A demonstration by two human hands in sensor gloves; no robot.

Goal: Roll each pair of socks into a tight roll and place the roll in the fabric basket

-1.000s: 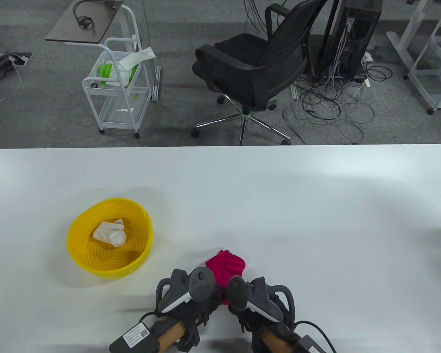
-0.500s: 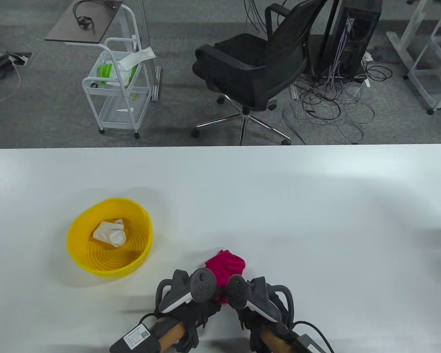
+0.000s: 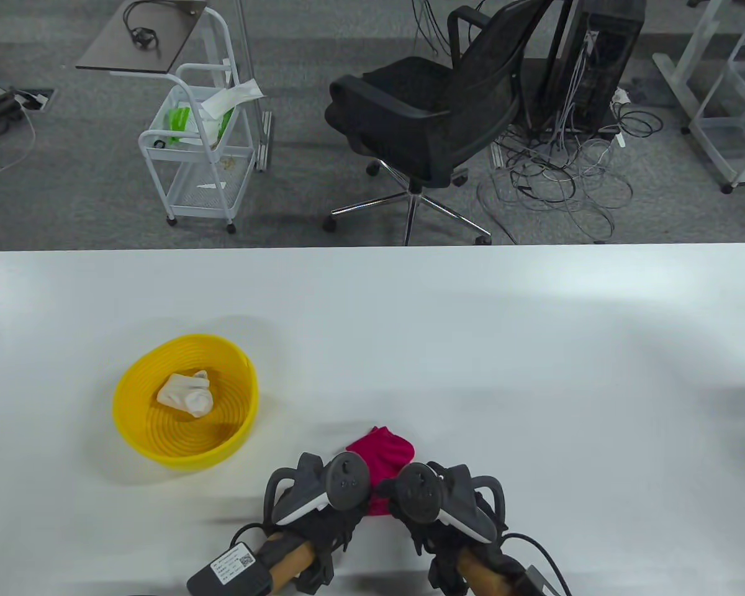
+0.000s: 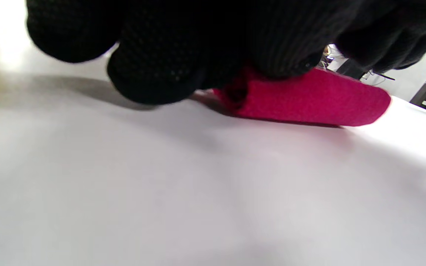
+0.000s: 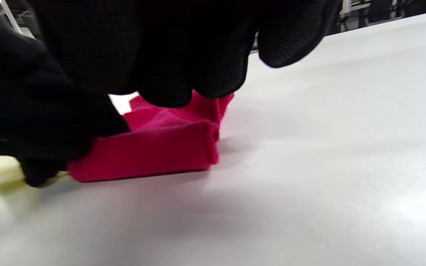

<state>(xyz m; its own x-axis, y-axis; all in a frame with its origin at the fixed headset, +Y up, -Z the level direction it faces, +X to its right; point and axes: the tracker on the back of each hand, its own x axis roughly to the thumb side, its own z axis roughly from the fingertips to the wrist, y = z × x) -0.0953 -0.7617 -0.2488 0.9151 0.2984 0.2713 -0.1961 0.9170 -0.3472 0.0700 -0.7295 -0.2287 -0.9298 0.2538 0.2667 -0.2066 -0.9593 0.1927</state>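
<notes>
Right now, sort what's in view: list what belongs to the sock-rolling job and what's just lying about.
Belongs to the job:
- pink sock pair, half rolled on the table
- left hand and right hand, both gripping it
- yellow basket
- white sock roll already inside it

Just lying about:
- office chair
- white cart
- floor cables

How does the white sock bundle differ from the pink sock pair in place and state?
The white sock bundle lies inside the yellow basket; the pink sock pair lies on the table, outside the basket. No hand touches the white one; the left hand and right hand both hold the pink one's near end. The white one is bunched up; the pink one is only partly rolled. Both are soft fabric.
</notes>
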